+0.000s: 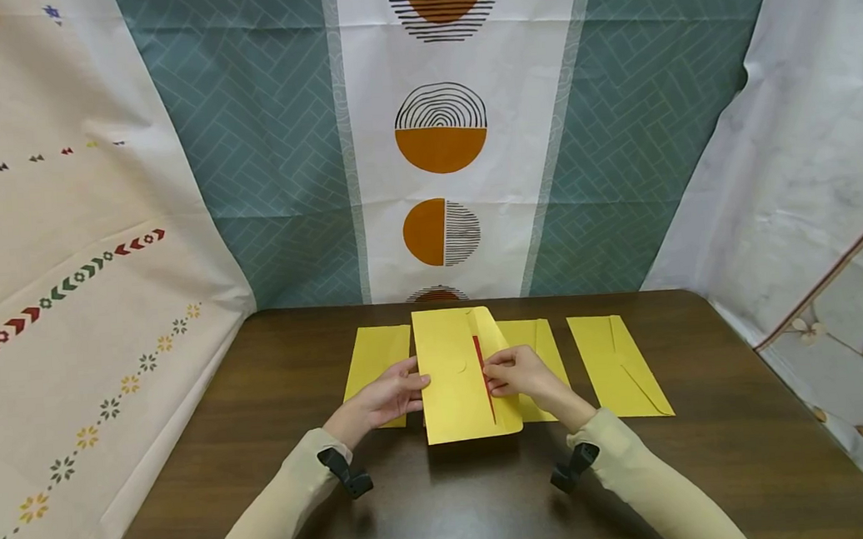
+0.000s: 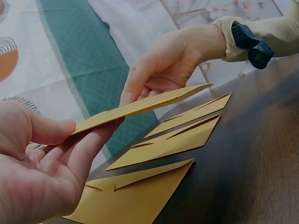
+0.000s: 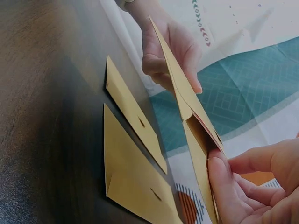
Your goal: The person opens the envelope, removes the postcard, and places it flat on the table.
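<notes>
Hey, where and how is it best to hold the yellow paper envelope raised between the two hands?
Probably midway along the left long edge of the rectangular yellow paper envelope, coming from the left, thumb on front, fingers behind, much as the left hand grips it. That edge looks plain, while the opposite side gapes open where the right hand pinches.

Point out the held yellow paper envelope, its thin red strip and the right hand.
Held yellow paper envelope (image 1: 449, 387), head view, broad panel left of the strip.
Thin red strip (image 1: 478, 352), head view, upper part.
Right hand (image 1: 523, 372), head view, middle of its back.
</notes>
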A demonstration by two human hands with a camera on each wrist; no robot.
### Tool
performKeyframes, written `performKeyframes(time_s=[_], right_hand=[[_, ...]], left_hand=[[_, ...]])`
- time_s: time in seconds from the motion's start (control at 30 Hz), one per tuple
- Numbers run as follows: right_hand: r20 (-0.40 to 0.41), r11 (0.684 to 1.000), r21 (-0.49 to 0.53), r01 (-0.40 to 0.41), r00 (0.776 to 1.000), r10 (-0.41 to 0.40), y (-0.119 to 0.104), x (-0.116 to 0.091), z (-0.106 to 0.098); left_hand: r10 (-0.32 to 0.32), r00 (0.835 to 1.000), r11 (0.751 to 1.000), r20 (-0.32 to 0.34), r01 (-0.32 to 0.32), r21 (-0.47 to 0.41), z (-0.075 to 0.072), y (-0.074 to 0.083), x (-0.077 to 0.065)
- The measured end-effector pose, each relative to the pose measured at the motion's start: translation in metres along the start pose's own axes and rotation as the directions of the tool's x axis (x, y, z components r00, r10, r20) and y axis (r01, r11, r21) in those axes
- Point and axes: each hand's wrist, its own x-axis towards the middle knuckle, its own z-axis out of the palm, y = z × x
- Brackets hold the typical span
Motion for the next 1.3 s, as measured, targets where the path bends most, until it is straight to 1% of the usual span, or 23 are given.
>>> performKeyframes(time_s=[0.13,0.27,0.57,0.7,0.77,0.93,1.03,1.3], right_hand=[[-0.038,1.0,-0.001,-0.005,0.999,0.004,0.0,0.0,-0.001],[-0.058,1.0,-0.006,-0.011,0.998,0.01,0.0,0.001,-0.005],[-0.1,1.0,-0.016,-0.025,0.995,0.023,-0.002,-0.003,-0.019],[-0.102,1.0,-0.013,-0.011,0.995,0.009,-0.002,-0.004,-0.025],[-0.117,1.0,-0.007,-0.009,0.993,0.008,-0.002,-0.003,-0.028],[-0.146,1.0,-0.005,-0.004,0.989,0.003,0.0,-0.001,-0.033],[-0.151,1.0,-0.002,0.002,0.989,-0.002,-0.001,-0.001,-0.035],[-0.149,1.0,0.014,0.023,0.989,-0.02,0.0,-0.001,-0.039]], left_hand=[[-0.005,1.0,1.0,0.008,0.006,-0.008,0.0,0.001,0.001],[-0.009,1.0,1.0,-0.007,0.009,0.003,-0.002,-0.002,0.004],[0.002,1.0,1.0,0.028,-0.002,-0.002,-0.002,0.0,0.004],[0.014,0.999,1.0,0.036,-0.014,0.009,-0.002,0.0,0.004],[0.021,0.999,1.0,0.039,-0.021,0.015,-0.003,-0.001,0.005],[0.016,1.0,1.0,0.027,-0.017,0.014,-0.003,-0.001,0.004],[0.015,1.0,1.0,0.024,-0.015,0.011,-0.003,0.0,0.002],[0.028,0.999,1.0,0.045,-0.028,-0.002,-0.004,0.001,0.0]])
